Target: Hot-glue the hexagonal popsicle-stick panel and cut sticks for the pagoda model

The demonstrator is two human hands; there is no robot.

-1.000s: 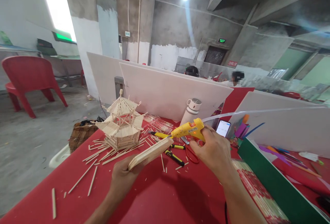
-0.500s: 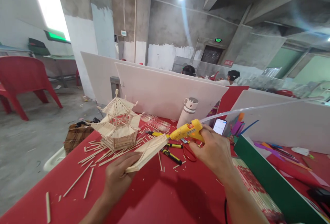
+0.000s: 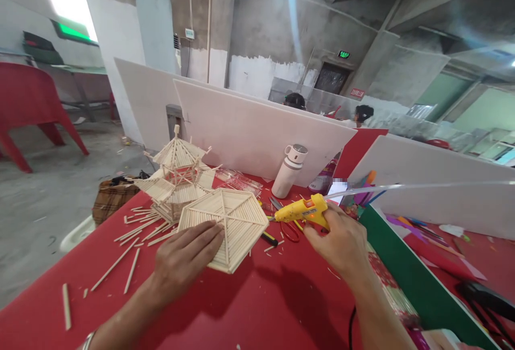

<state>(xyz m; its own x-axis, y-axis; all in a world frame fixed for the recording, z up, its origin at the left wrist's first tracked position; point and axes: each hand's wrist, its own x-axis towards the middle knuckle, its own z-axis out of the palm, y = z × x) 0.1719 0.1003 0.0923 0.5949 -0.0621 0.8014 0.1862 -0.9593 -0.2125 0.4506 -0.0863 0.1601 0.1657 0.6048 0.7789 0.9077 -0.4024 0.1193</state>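
Observation:
My left hand (image 3: 183, 259) grips the near edge of a flat hexagonal panel of wooden sticks (image 3: 227, 224), tilted up with its face toward me. My right hand (image 3: 340, 242) is closed round a yellow glue gun (image 3: 300, 210), its nozzle pointing left toward the panel's right edge. A long clear glue stick (image 3: 422, 186) juts from the gun's back to the right. Behind the panel stands a two-tier stick pagoda (image 3: 175, 175) on the red table (image 3: 257, 307).
Loose sticks (image 3: 120, 259) litter the table's left part. Red scissors (image 3: 287, 229), a yellow-black cutter and a white bottle (image 3: 288, 170) lie behind the gun. White partition boards (image 3: 249, 135) stand at the back. A green-edged board (image 3: 418, 285) is on the right. Other people sit beyond.
My left hand has turned the stick panel from edge-on to face-up, showing its hexagon shape. The glue gun has shifted slightly right, away from the panel's edge.

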